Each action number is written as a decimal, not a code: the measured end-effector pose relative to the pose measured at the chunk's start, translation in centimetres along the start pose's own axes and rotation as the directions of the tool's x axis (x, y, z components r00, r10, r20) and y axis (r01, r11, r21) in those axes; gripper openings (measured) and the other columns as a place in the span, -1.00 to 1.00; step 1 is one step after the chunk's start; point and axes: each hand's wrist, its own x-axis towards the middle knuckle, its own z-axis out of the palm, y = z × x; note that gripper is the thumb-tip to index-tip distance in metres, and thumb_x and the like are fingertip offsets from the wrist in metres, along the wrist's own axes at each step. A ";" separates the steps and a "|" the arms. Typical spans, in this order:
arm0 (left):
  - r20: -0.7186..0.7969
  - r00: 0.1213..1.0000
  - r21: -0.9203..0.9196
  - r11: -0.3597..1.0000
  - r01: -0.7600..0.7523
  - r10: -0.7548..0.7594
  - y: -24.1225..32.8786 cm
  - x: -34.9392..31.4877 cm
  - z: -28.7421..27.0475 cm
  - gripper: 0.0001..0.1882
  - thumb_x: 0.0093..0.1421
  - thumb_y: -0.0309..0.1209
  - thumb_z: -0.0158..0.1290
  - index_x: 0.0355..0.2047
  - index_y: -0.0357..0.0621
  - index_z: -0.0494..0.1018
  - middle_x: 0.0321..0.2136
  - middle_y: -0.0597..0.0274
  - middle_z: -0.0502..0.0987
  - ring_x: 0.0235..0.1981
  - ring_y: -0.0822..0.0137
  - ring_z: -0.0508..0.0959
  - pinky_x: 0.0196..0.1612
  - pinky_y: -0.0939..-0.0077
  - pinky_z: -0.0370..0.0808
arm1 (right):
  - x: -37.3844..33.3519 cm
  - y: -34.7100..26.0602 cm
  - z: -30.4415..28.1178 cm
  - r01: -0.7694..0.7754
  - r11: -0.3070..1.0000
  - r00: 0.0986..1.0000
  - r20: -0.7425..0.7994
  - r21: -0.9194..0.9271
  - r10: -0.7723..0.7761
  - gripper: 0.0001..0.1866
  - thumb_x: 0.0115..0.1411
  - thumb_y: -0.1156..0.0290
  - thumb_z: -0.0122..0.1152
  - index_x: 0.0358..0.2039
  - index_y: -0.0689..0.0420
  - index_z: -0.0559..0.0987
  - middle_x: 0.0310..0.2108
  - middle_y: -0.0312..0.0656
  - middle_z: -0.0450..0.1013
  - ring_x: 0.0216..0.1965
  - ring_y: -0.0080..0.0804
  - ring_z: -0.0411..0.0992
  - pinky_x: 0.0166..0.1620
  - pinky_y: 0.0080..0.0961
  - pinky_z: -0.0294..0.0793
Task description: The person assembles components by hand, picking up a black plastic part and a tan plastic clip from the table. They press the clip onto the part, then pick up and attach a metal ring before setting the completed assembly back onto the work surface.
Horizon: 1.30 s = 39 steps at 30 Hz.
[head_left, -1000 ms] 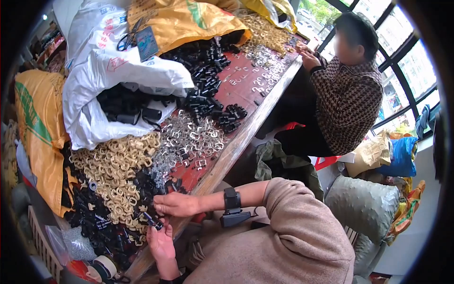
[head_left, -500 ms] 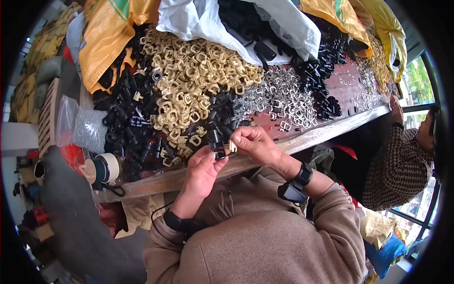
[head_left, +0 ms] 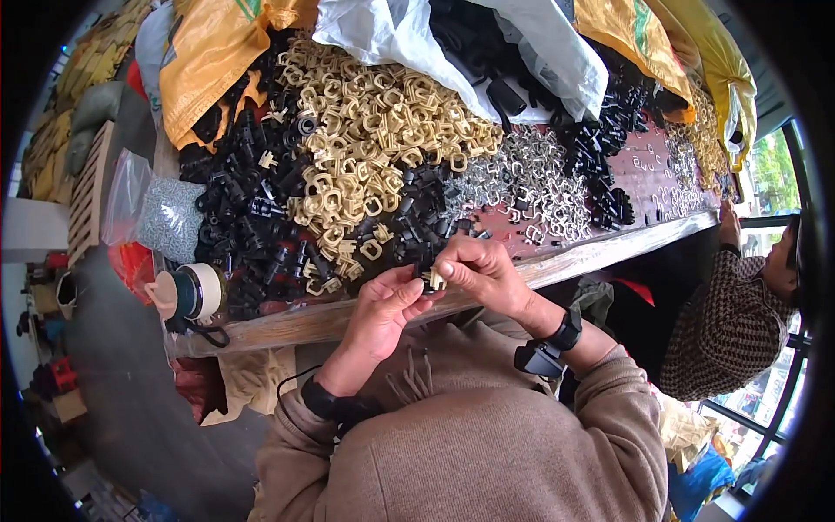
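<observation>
Left of the grip, a white-and-green roll (head_left: 202, 291); up-left, heaped cream clips (head_left: 370, 152)! Here's the left hand (head_left: 383, 315), pinched on a black part (head_left: 425, 270); right beside it, a cream clip (head_left: 437, 281), clamped by the right hand (head_left: 481, 277); up-right, silver clips (head_left: 557, 198)!

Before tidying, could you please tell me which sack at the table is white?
The white sack lies between two orange sacks, black parts at its mouth; the others are orange or yellow.

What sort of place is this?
Likely a small assembly workshop: piles of beige clips, black parts and silver clips cover much of a long table, open sacks lie along its far side, and a co-worker is at the same table.
</observation>
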 end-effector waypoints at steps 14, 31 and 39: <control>-0.021 0.995 0.090 0.991 0.099 -0.098 -0.8 -0.6 0.1 -0.79 0.06 -0.41 0.00 -0.29 -0.22 0.38 -0.38 0.16 0.48 -0.35 0.32 0.52 -0.33 0.66 0.45 | -1.8 0.5 -1.5 -0.040 0.949 0.999 -0.047 -0.314 0.026 -0.83 0.00 0.41 0.15 -0.46 0.20 0.37 -0.65 -0.29 0.29 -0.63 -0.57 0.26 -0.57 -0.61 0.26; -0.046 0.993 0.066 0.991 0.114 -0.111 0.1 0.1 0.1 -0.75 0.04 -0.38 -0.04 -0.30 -0.30 0.36 -0.39 0.09 0.48 -0.41 0.34 0.52 -0.37 0.66 0.46 | -0.9 3.2 -10.9 -0.179 0.315 0.917 -0.274 -0.932 -0.290 -0.87 -0.07 0.45 0.10 -0.45 0.15 0.42 -0.50 -0.15 0.28 -0.51 -0.14 0.34 -0.50 -0.37 0.35; -0.107 0.988 0.066 0.991 0.118 -0.111 0.0 -0.5 -0.2 -0.68 0.04 -0.39 -0.08 -0.22 -0.36 0.31 -0.39 0.05 0.46 -0.42 0.32 0.50 -0.39 0.64 0.47 | -1.3 3.9 -10.3 -0.124 0.271 0.924 -0.211 -0.955 -0.319 -0.87 -0.07 0.43 0.09 -0.45 0.13 0.40 -0.50 -0.17 0.27 -0.53 -0.18 0.35 -0.51 -0.38 0.36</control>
